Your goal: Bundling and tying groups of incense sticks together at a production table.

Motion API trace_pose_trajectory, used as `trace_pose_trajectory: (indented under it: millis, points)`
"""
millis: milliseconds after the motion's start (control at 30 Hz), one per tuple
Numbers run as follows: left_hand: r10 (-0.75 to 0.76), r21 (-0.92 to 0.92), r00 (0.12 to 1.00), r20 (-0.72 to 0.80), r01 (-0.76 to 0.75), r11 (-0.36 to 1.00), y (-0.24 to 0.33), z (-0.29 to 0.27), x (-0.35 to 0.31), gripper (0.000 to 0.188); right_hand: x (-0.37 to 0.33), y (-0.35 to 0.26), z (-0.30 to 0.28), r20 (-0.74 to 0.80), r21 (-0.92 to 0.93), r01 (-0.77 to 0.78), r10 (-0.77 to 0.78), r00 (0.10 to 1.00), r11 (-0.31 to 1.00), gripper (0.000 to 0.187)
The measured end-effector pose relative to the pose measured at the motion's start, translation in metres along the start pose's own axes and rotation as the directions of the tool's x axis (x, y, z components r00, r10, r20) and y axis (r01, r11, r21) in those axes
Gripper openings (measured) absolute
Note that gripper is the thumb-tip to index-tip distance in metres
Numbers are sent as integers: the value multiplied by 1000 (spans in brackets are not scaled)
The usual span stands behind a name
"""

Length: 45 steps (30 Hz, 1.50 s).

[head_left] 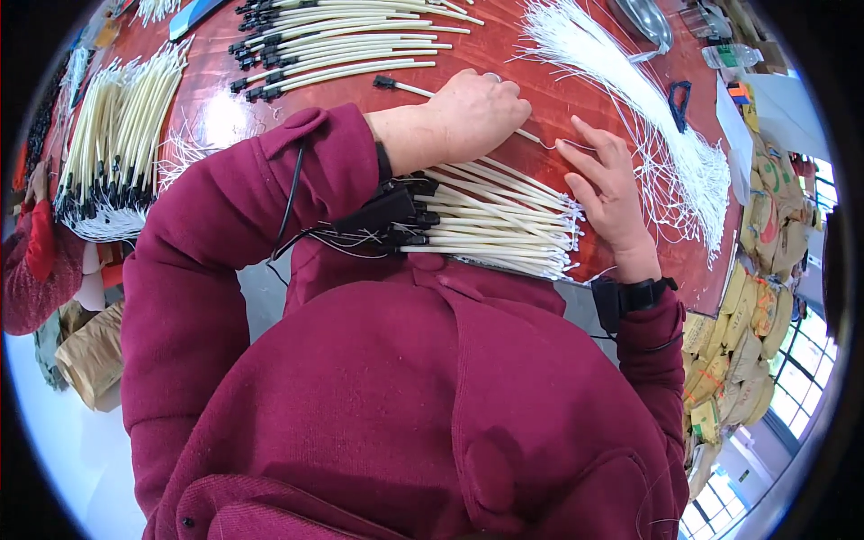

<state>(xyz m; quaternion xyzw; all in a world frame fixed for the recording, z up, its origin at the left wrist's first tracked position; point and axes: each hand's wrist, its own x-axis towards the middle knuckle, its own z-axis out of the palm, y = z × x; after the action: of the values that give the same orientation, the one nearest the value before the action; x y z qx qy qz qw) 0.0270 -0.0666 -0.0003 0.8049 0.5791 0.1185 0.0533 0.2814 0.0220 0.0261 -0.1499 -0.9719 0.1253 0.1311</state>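
Note:
My left hand (477, 112) is closed over a cream tube (412, 88) that has a black end piece on the left. The tube passes beneath the palm and comes out at the right. From that end a thin white string (549, 145) runs to my right hand (607, 184). Its fingers are stretched and parted, with the string passing by the fingertips and no grip on it visible. Below both hands, at the near table edge, lies a pile of similar cream tubes (499, 216), black pieces to the left and white string knots to the right.
The red table (508, 45) carries rows of tubes (351, 54) at the back and a bundle (126, 117) at far left. Loose white strings (621, 81) spread at the right, near a metal bowl (643, 22) and plastic bottle (731, 56). Another person's red sleeve (38, 238) shows at left.

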Motion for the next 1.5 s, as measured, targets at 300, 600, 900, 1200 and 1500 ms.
trace_pose_trajectory:
  millis: [300,600,900,1200,1500]
  points:
    - [18,4,1000,-2,-18,1000,5,0,2,17,-7,0,19,66,39,-43,40,997,998,39]
    - [11,-12,1000,18,-11,1000,11,2,5,18,6,-16,30,6,120,-21,20,1000,993,50]
    - [28,-52,999,-20,-29,998,9,4,2,19,7,-7,18,-68,-31,-83,81,994,996,54]
    - [34,-115,999,-12,-35,993,22,12,25,19,-3,10,27,-27,-37,-54,53,998,998,48]
    - [26,-124,1000,4,-25,992,17,21,41,22,-21,9,20,18,22,-54,53,998,998,43]
